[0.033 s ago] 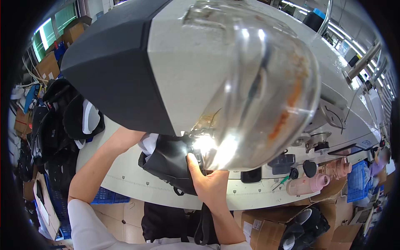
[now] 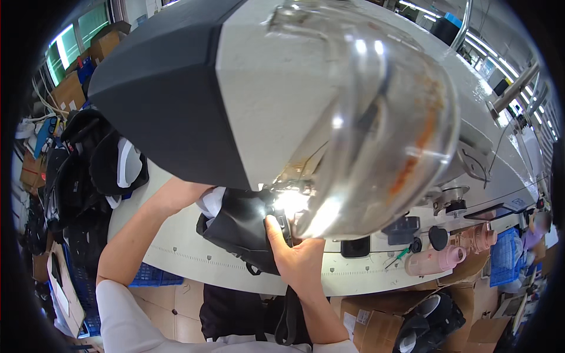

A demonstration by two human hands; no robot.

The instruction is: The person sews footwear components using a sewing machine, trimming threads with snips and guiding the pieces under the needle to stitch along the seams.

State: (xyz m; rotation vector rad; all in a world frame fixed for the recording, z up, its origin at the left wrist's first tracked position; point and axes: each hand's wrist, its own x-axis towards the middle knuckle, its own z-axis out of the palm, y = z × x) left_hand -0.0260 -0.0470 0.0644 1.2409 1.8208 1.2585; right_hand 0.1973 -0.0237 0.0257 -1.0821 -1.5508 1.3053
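A black bag-like piece with white material at its left end lies on the pale work table under the sewing machine head. My right hand grips its right side, thumb on top beside a small buckle-like part; the other fingers are mostly hidden. My left hand is at the white end, its fingers hidden behind the machine head and the material. Bright lamp light falls where the bag meets the machine. The needle cannot be seen. A black strap hangs below my right wrist.
Finished-looking black pieces are heaped at the left. A pink bottle, a green-handled tool and a black phone-like object lie on the right of the table. Below the table edge stands a cardboard box with black pieces.
The machine head sits slightly farther right in the view. My hands and the black piece have hardly moved.
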